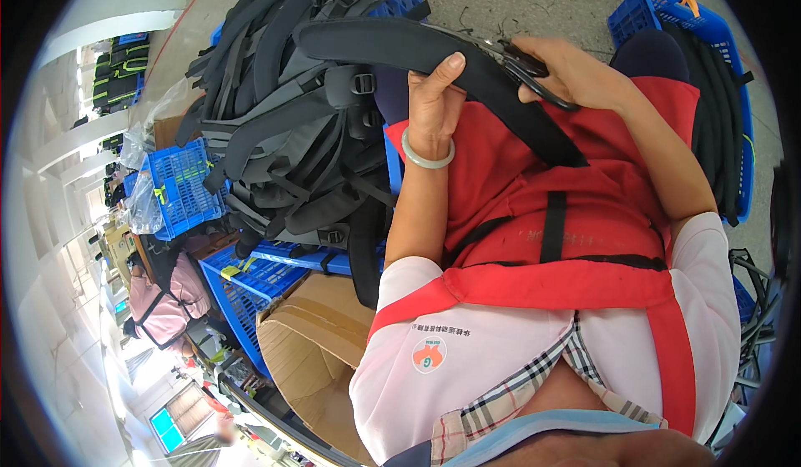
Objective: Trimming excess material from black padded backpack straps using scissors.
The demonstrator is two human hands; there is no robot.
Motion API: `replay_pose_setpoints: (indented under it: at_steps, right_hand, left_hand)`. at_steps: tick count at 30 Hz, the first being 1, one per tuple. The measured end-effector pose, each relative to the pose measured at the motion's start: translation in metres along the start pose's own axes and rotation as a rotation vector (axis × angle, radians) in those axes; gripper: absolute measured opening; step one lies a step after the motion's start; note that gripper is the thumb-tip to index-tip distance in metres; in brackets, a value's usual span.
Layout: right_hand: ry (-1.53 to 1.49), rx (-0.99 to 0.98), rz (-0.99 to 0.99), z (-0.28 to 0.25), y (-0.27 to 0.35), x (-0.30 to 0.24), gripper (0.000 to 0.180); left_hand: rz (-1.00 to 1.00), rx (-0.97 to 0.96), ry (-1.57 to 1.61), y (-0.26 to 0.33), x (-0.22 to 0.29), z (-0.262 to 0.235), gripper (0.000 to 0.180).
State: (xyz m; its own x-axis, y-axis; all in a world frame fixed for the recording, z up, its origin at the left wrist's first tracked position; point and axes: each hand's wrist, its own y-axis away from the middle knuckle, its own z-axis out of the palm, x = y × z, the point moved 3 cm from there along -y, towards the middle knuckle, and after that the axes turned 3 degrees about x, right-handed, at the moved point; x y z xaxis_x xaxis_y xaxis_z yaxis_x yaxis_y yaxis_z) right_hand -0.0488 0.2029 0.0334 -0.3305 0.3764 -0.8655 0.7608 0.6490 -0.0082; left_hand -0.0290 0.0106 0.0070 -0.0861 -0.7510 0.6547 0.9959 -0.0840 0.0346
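Observation:
My left hand (434, 100) grips a long black padded backpack strap (400, 46) near its middle, thumb on top. A pale green bangle (427, 157) circles that wrist. My right hand (567, 71) holds black scissors (527, 71) against the strap's edge, just right of my left thumb. The strap runs from upper left down across my red apron (517, 208), where its lower end lies on my lap.
A tall heap of grey and black backpack pieces (292, 125) fills blue plastic crates (179, 188) to my left. A brown cardboard box (313, 342) stands below them. Another blue crate (667, 17) with black straps sits at the right. Concrete floor lies beyond.

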Motion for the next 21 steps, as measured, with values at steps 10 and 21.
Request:
replay_pose_setpoints:
  at_steps: [10, 21]
  right_hand:
    - [-0.093, -0.017, 0.111, 0.002, 0.002, 0.004, 0.044]
    - [-0.181, 0.007, 0.103, 0.002, -0.001, -0.010, 0.042]
  left_hand:
    - [0.003, -0.007, 0.007, 0.000, 0.001, -0.004, 0.019]
    - [0.009, -0.040, -0.024, -0.003, 0.002, -0.005, 0.021]
